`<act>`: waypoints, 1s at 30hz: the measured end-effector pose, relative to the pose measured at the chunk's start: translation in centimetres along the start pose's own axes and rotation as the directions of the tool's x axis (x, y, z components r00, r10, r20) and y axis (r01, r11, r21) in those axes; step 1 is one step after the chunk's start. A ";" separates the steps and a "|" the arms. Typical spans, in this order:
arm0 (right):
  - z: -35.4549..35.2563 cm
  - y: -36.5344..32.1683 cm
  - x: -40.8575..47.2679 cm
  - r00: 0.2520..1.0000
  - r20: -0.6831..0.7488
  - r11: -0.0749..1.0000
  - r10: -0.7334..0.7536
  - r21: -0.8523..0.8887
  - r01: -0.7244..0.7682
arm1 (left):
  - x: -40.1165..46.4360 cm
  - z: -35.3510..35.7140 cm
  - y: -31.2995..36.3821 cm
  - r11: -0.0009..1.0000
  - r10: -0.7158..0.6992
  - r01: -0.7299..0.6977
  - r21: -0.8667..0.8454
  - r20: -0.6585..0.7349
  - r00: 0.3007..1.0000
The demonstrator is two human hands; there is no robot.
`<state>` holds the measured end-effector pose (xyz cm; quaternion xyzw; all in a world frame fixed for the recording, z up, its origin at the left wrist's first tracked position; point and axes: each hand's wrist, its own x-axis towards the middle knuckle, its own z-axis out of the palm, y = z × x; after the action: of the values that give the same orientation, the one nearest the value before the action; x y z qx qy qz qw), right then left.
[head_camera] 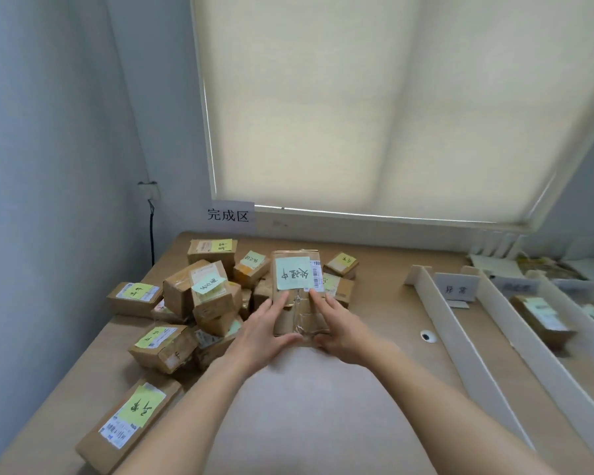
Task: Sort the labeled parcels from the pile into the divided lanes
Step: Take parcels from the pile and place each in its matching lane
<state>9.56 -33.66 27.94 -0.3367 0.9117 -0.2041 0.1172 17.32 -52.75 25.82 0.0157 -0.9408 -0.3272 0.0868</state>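
1. Nearest me, a long brown cardboard parcel with a yellow note (pixel 131 421) is lying on the tan wooden surface (pixel 374 303).
2. My left hand (pixel 264 332) and right hand (pixel 336 329) are gripping a tall brown cardboard parcel with a pale green handwritten label (pixel 297 289), holding it upright above the pile of small brown boxes (pixel 199 296).
3. To the right, white divider lanes (pixel 460 334) are holding one brown labeled box (pixel 540 318).
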 end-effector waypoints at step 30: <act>-33.3 25.8 -65.4 0.694 -0.529 0.809 0.489 -0.022 -0.587 | -9.5 24.8 69.3 0.690 0.717 -0.681 -0.247 0.096 0.691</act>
<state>32.09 37.18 50.87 0.0016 0.9832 -0.1528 -0.1002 24.25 17.70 48.12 -0.3839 -0.8430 -0.3578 0.1185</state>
